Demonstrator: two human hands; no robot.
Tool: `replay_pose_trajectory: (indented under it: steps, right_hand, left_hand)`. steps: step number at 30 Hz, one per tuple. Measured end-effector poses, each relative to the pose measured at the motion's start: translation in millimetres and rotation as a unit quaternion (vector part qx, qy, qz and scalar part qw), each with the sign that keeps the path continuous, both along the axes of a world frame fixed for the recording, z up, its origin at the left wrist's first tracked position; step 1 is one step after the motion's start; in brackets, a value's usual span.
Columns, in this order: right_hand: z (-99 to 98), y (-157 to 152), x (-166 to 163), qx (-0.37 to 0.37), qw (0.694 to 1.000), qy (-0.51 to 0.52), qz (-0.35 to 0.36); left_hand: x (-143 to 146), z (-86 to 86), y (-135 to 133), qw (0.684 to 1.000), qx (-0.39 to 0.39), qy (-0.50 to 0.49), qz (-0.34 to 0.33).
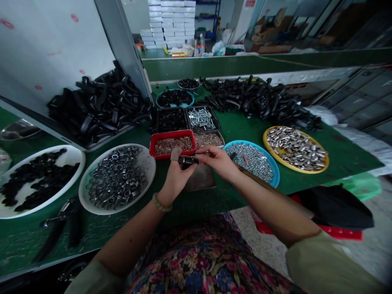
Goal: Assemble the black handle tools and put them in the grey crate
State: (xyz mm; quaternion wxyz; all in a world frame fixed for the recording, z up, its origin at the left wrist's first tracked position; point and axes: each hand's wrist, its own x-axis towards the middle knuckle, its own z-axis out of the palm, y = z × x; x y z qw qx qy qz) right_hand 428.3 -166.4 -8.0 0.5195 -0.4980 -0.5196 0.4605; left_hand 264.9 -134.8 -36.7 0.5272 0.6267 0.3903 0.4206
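Green workbench (105,234) carries loose stock, including black handles (266,98) at two o'clock. At eight o'clock, one spring-fitted handgrip (74,224) appears complete. Our left hand (179,172) closes around a black part (186,160) at centre; our right hand (218,160) pinches near its end, contents hidden. We judge this unit partway assembled.

Khaki sleeves (327,261), dark floral garment (214,261)
Pale green bead bracelet (162,202) on the left wrist; garment's flowers pink and blue.
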Motion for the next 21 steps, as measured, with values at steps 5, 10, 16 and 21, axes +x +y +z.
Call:
replay_pose_trajectory:
  steps: [5,10,16,21]
  right_hand:
    - [-7.9,9.9,4.5,-0.030,0.998,-0.047,0.033]
    - [13.4,6.9,12.0,0.016,0.968,-0.246,0.054]
    - [36.5,51.4,53.4,0.132,0.893,-0.418,0.103]
    - [11.6,106.6,181.1,-0.141,0.817,-0.426,-0.362]
  left_hand:
    - [-6.0,2.6,1.3,0.999,0.047,0.016,-0.012]
    - [-2.3,4.3,15.8,0.995,0.057,0.061,-0.050]
    - [13.5,26.6,46.1,0.968,-0.063,0.092,-0.225]
    - [-3.0,37.2,59.6,0.969,-0.028,0.205,-0.135]
